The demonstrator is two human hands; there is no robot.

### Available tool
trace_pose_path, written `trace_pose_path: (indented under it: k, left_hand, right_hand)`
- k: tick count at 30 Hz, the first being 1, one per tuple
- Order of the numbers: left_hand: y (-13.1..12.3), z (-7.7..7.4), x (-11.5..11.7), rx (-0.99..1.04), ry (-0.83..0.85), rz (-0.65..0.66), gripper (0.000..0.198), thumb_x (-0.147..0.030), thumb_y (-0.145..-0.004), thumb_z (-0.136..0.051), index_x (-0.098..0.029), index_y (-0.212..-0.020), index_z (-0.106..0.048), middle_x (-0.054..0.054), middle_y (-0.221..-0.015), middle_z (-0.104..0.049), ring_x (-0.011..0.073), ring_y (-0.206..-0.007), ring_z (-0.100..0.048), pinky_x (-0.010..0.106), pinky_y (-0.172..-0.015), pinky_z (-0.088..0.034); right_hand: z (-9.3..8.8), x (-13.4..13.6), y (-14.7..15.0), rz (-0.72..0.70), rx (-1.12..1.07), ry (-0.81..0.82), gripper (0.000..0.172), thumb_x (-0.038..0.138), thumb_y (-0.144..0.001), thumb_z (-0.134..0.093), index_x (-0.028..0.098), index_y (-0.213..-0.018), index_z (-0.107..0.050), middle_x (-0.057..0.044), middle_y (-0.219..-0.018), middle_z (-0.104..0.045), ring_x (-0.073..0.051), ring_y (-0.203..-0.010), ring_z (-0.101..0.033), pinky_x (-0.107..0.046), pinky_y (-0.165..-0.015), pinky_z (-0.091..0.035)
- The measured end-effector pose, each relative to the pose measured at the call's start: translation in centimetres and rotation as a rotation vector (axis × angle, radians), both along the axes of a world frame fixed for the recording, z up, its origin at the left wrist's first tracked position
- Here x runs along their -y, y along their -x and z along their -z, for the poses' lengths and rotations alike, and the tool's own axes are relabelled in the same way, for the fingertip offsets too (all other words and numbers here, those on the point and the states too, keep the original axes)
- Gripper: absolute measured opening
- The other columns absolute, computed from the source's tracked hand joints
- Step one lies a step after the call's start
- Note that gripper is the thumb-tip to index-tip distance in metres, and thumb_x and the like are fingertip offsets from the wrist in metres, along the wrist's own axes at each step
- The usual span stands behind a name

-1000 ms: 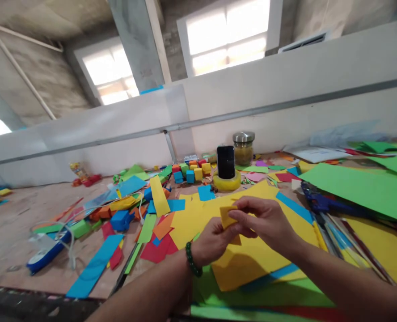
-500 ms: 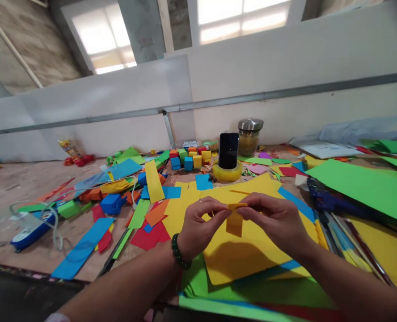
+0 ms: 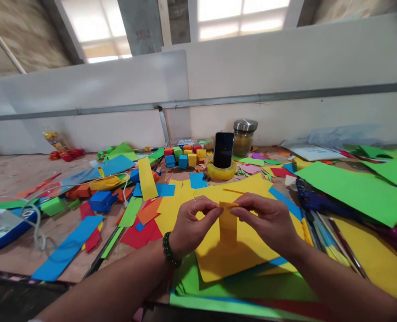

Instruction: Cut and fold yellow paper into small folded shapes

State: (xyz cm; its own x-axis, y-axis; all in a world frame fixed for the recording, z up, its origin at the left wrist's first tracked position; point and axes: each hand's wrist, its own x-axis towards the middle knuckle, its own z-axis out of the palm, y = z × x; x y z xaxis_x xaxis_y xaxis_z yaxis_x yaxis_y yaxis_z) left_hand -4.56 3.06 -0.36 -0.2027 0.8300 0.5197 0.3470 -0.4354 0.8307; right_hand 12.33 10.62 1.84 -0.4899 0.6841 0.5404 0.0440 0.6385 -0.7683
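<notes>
Between my two hands a narrow yellow paper strip (image 3: 228, 228) hangs down, its top edge pinched at both corners. My left hand (image 3: 196, 221) closes thumb and forefinger on the strip's left top corner; a dark bead bracelet is on that wrist. My right hand (image 3: 267, 220) pinches the right top corner, where a short fold seems to show. Below the strip lies a large yellow foam or paper sheet (image 3: 215, 266), with the hands' shadow on it. Green sheets (image 3: 252, 290) lie beneath that. A thin yellow sliver (image 3: 234, 191) rests just beyond my fingers.
A phone (image 3: 223, 150) stands in a yellow ring holder (image 3: 221, 171), near a lidded jar (image 3: 244, 138). Small coloured blocks (image 3: 185, 156) sit behind. Blue strips (image 3: 67, 248), red scraps (image 3: 141, 235) and a power strip (image 3: 14, 230) lie left; green sheets (image 3: 356, 192) lie right.
The yellow strip now hangs straighter, facing me more fully, and shows longer below my fingers. Both hands keep their pinch. The whole view has shifted slightly, so things appear further left.
</notes>
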Motion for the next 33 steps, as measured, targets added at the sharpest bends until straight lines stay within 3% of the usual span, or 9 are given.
trace_pose_path:
  k: [6, 11, 14, 21, 24, 27, 30, 33]
  left_hand:
    - [0.0, -0.3, 0.0, -0.039, 0.030, 0.013, 0.029, -0.036, -0.084, -0.063, -0.015, -0.065, -0.060, 0.002, -0.064, -0.058, 0.0112, -0.061, -0.052, 0.024, -0.060, -0.044]
    - [-0.3, 0.0, -0.2, -0.074, 0.030, 0.050, 0.024, -0.029, -0.083, -0.062, -0.014, -0.064, -0.059, 0.002, -0.063, -0.057, 0.0103, -0.060, -0.051, 0.023, -0.059, -0.041]
    - [-0.4, 0.2, -0.2, -0.088, 0.075, 0.081, 0.025, -0.030, -0.083, -0.061, -0.014, -0.064, -0.057, 0.001, -0.062, -0.056, 0.0101, -0.059, -0.049, 0.023, -0.057, -0.039]
    - [-0.3, 0.5, -0.9, 0.090, 0.465, 0.313, 0.036, -0.044, -0.080, -0.061, -0.015, -0.061, -0.054, -0.003, -0.055, -0.048, 0.0077, -0.052, -0.042, 0.020, -0.050, -0.033]
    - [0.0, 0.8, -1.4, 0.110, 0.638, 0.324, 0.036, -0.043, -0.081, -0.060, -0.015, -0.060, -0.051, -0.005, -0.051, -0.044, 0.0068, -0.047, -0.039, 0.019, -0.045, -0.030]
    - [0.4, 1.4, -1.7, -0.066, 0.667, 0.238, 0.023, -0.034, -0.085, -0.056, -0.014, -0.074, -0.060, -0.005, -0.052, -0.046, 0.0080, -0.046, -0.039, 0.020, -0.045, -0.031]
    - [0.7, 2.0, -1.8, -0.380, 0.474, 0.078, 0.022, -0.024, -0.085, -0.056, -0.014, -0.102, -0.067, 0.002, -0.073, -0.062, 0.0128, -0.063, -0.053, 0.025, -0.060, -0.043]
    - [0.7, 2.4, -1.6, -0.629, 0.323, 0.080, 0.026, -0.019, -0.088, -0.051, -0.016, -0.105, -0.071, 0.008, -0.094, -0.067, 0.0184, -0.084, -0.060, 0.031, -0.079, -0.048]
  right_hand:
    - [0.1, -0.1, 0.0, -0.004, 0.066, 0.058, 0.029, 0.043, -0.077, -0.070, 0.019, -0.062, -0.065, 0.000, -0.057, -0.061, -0.012, -0.052, -0.051, -0.025, -0.050, -0.043]
    - [0.3, -0.3, 0.2, -0.050, 0.122, 0.156, 0.025, 0.044, -0.075, -0.071, 0.019, -0.075, -0.071, -0.003, -0.069, -0.069, -0.014, -0.059, -0.057, -0.025, -0.053, -0.048]
    - [0.3, -0.2, 0.4, -0.073, 0.166, 0.166, 0.026, 0.045, -0.076, -0.069, 0.020, -0.071, -0.072, -0.003, -0.067, -0.069, -0.015, -0.059, -0.057, -0.026, -0.052, -0.047]
    - [0.9, -1.2, 0.7, 0.010, 0.176, 0.320, 0.027, 0.044, -0.072, -0.070, 0.018, -0.063, -0.067, -0.001, -0.059, -0.063, -0.013, -0.055, -0.053, -0.025, -0.051, -0.045]
    - [1.5, -2.1, 0.8, 0.009, 0.244, 0.435, 0.025, 0.040, -0.068, -0.072, 0.017, -0.062, -0.064, 0.000, -0.057, -0.061, -0.012, -0.051, -0.052, -0.024, -0.047, -0.044]
    - [2.4, -3.1, 0.9, 0.008, 0.347, 0.546, 0.021, 0.036, -0.065, -0.071, 0.018, -0.061, -0.061, 0.001, -0.051, -0.057, -0.011, -0.047, -0.052, -0.022, -0.043, -0.041]
    - [3.5, -4.1, 0.8, 0.026, 0.470, 0.575, 0.017, 0.031, -0.064, -0.070, 0.018, -0.062, -0.059, 0.001, -0.048, -0.059, -0.012, -0.044, -0.052, -0.022, -0.040, -0.038]
    - [4.2, -4.6, 0.7, 0.063, 0.602, 0.494, 0.011, 0.026, -0.065, -0.068, 0.019, -0.068, -0.060, 0.001, -0.049, -0.061, -0.012, -0.043, -0.051, -0.022, -0.039, -0.035]
